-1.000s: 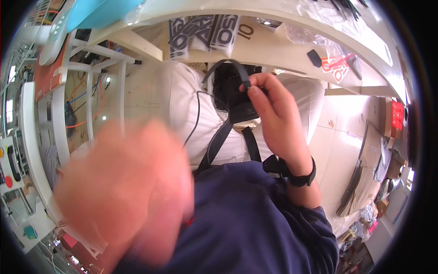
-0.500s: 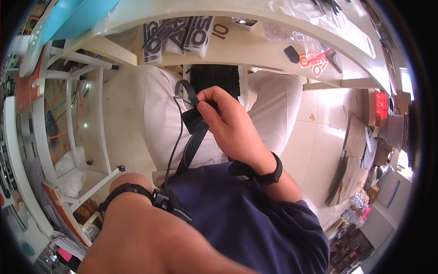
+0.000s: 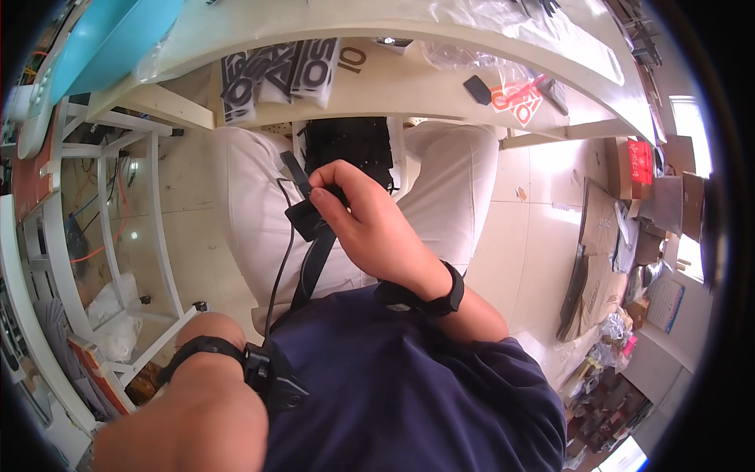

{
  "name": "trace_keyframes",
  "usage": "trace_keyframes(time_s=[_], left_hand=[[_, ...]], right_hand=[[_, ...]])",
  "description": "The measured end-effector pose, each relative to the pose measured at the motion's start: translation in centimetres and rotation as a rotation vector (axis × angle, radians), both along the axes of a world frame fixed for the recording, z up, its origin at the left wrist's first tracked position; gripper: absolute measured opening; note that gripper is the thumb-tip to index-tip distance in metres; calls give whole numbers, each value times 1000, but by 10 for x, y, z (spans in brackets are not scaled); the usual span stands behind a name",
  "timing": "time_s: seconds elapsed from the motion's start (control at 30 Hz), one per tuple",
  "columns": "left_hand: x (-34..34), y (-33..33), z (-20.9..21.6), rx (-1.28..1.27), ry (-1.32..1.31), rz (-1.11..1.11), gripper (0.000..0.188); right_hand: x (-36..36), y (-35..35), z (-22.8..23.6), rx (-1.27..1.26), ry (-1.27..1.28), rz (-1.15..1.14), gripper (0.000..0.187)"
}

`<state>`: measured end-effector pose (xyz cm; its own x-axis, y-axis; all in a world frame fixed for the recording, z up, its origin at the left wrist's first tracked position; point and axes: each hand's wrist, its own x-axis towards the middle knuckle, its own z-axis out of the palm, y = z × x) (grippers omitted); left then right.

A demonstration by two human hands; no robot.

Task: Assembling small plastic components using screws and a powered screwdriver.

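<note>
My right hand (image 3: pixel 358 216) is over my lap with thumb and forefinger pinched together on a black strap (image 3: pixel 314 266). One end of the strap sticks up past the fingertips, and a wider dark flat piece hangs just below them. The strap runs down toward my waist, with a thin black cord (image 3: pixel 292 236) beside it. At the lower left, my left hand (image 3: pixel 189 436) is raised close to the camera. It is blurred, and its fingers do not show. Both wrists wear black bands; the left band (image 3: pixel 200 352) has a small black device on it.
A pale table (image 3: pixel 425 86) crosses in front of my knees, with printed plastic packets (image 3: pixel 314 75) and an orange-and-white card (image 3: pixel 519 102) on its lower shelf. A white metal frame (image 3: pixel 161 212) stands left. Flattened cardboard (image 3: pixel 594 267) and boxes line the right side.
The view has shifted slightly, so the scene sits further left. My left hand and arm have drawn back toward the lower left. My right hand keeps its pinch on the strap.
</note>
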<state>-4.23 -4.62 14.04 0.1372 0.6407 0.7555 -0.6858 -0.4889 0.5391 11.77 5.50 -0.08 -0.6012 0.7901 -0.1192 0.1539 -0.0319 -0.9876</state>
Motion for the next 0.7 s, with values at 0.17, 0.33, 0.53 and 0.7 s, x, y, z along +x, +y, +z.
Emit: trace_keyframes(time_s=[0.17,0.33,0.53,0.7], left_hand=[[16,11,-14,36,62,-10,41],[38,25,-36,74,192,82,41],[66,21,-54,149,459,415,42],[95,35,-73,280,680,733,43]], right_hand=[[-3,0,-4,8,2,22,13],[-5,1,-9,21,-52,-9,14],[-16,2,-19,-39,19,5,13],[0,2,-3,-96,110,-119,11]])
